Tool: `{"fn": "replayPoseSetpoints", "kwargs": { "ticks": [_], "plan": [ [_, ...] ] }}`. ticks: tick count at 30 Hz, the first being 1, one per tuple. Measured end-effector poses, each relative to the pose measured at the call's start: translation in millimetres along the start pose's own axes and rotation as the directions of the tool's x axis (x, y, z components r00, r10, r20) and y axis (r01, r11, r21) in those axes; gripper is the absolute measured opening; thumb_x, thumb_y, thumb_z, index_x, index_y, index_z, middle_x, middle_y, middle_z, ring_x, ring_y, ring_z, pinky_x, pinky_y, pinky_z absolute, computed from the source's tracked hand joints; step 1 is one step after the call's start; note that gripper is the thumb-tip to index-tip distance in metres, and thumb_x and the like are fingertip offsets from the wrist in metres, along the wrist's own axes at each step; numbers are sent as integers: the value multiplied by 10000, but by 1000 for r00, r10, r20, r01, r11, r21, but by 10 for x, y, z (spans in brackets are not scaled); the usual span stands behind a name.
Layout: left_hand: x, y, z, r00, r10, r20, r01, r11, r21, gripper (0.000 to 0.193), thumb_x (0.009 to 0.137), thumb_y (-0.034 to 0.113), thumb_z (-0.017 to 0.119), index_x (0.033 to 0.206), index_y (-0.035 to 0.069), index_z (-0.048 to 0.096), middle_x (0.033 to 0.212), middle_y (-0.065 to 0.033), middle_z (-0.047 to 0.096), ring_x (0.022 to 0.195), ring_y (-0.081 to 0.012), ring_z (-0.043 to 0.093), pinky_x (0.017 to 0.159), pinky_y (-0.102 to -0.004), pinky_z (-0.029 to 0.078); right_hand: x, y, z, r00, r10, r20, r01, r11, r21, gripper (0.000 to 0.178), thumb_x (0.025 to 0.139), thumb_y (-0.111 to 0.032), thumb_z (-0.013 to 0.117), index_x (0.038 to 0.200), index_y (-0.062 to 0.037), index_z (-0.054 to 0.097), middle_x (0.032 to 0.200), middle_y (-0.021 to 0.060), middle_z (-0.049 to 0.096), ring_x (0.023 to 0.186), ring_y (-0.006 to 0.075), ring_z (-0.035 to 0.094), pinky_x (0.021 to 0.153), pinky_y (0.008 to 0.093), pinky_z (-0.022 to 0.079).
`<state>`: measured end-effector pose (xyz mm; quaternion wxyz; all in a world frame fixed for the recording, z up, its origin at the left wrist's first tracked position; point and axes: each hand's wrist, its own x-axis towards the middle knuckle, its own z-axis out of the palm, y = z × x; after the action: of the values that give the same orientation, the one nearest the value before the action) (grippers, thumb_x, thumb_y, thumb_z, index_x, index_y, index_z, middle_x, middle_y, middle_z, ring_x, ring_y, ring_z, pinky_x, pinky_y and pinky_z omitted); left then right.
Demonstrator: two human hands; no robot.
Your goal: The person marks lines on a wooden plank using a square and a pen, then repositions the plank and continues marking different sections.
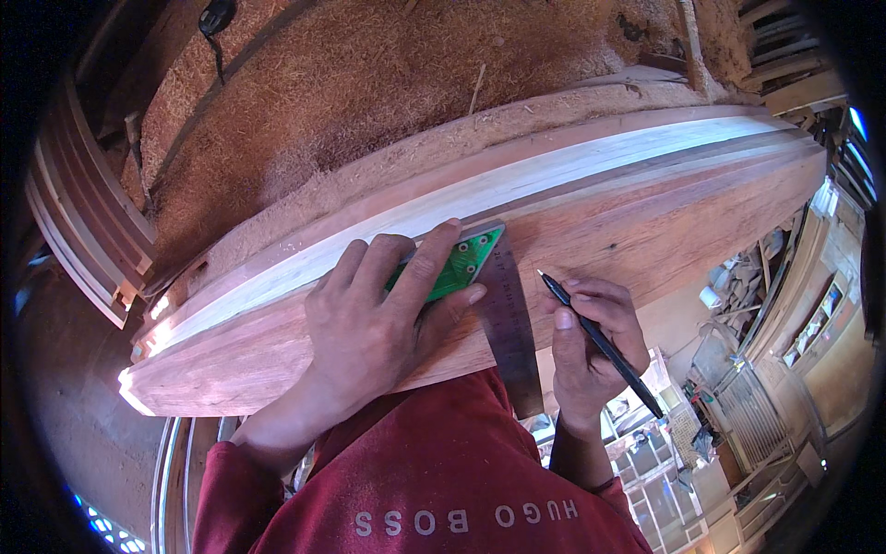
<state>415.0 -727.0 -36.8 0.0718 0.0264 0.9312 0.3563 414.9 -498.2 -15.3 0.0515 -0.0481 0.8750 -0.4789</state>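
Note:
My left hand (369, 309) is closed on the green handle (461, 263) of a try square. The handle sits along the far edge of a reddish wooden board (628, 245). From it the square's dark metal blade (513, 323) runs across the board toward me, its end reaching past the near edge. In my right hand (600, 346), just right of the blade, is a black pen (609, 351). Its tip points up and left, close to the board; whether it touches cannot be made out.
Beyond the board, pale planks (388, 226) lie alongside it. Wood shavings (369, 120) cover the ground behind. More lengths of timber (88, 212) are stacked at the left. A dark round object with a cord (217, 17) is at the top left, and shelving (664, 480) shows at lower right.

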Motion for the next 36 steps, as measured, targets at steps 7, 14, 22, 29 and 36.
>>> {"fn": "replayPoseSetpoints", "kwargs": {
  "ticks": [7,14,22,29,36],
  "plan": [
    [13,-2,5,1000,3,4,-3,1000,-5,623,767,365,887,1284,76,695,902,-95,667,791,-251,657,669,-382,547,-8,-37,58,994,101,-32,-98,992,79,168,887,7,771,1017,25,664,1059,203,679,932,251,734,764,317,619],
    [12,-11,9,1000,12,3,-12,1000,2,626,773,365,882,1293,77,686,908,-95,666,798,-252,656,676,-382,547,26,-2,85,998,24,-55,-23,1000,16,221,815,26,827,997,-20,711,1023,161,737,918,252,751,758,320,596],
    [10,-14,7,1000,6,12,-6,1000,-17,614,782,363,877,1288,73,685,912,-98,667,808,-256,656,684,-385,548,84,-58,108,999,3,-39,-5,999,-35,213,802,33,833,977,-23,725,1003,148,747,896,247,757,762,319,606],
    [21,-7,-11,1000,5,27,-4,1000,-10,598,793,351,876,1286,70,685,917,-98,671,821,-258,668,683,-383,558,118,-103,91,998,-57,9,58,995,-77,216,797,66,813,978,-12,723,997,158,754,897,262,762,763,328,618],
    [-8,-10,-1,1000,11,20,-11,1000,0,601,789,355,877,1292,84,688,933,-98,671,820,-262,670,676,-376,559,51,-376,-231,971,143,193,-115,982,-153,224,756,74,797,949,-22,733,979,153,751,889,258,763,763,338,624]
  ]
}}
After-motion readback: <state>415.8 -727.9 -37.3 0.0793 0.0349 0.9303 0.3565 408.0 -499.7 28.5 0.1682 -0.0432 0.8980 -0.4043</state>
